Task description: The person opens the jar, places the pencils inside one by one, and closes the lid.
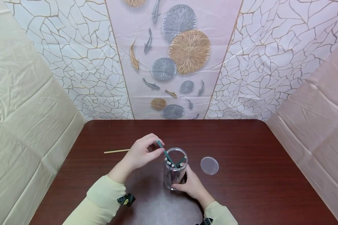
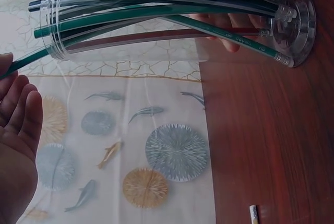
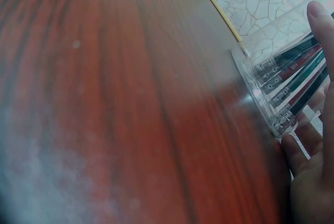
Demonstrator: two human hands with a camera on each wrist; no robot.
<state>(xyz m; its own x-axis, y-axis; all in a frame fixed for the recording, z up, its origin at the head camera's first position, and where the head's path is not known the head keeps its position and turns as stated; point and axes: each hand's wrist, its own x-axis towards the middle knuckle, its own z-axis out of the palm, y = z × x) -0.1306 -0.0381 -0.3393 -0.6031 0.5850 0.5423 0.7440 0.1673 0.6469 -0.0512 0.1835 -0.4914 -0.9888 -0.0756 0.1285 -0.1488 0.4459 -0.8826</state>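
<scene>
A tall clear jar (image 1: 167, 179) stands upright on the table, with several pencils in it. My right hand (image 1: 192, 185) grips the jar low on its right side, thumb across the front. Above the rim, my left hand (image 1: 142, 153) pinches the upper end of a green pencil (image 1: 160, 144) that slants down into the jar. The left wrist view shows green, red and dark blue pencils (image 2: 120, 20) leaning inside, their metal-banded eraser ends on the jar's base (image 2: 305, 25). Seen from the right wrist, the right fingers (image 3: 308, 145) curl round behind the jar.
A round clear lid (image 1: 209, 165) lies flat on the table to the right of the jar. To the left, a thin yellow pencil (image 1: 116, 151) lies partly hidden behind the left hand. The brown table (image 1: 242, 187) meets patterned cloth walls (image 1: 95, 62) at its back and sides.
</scene>
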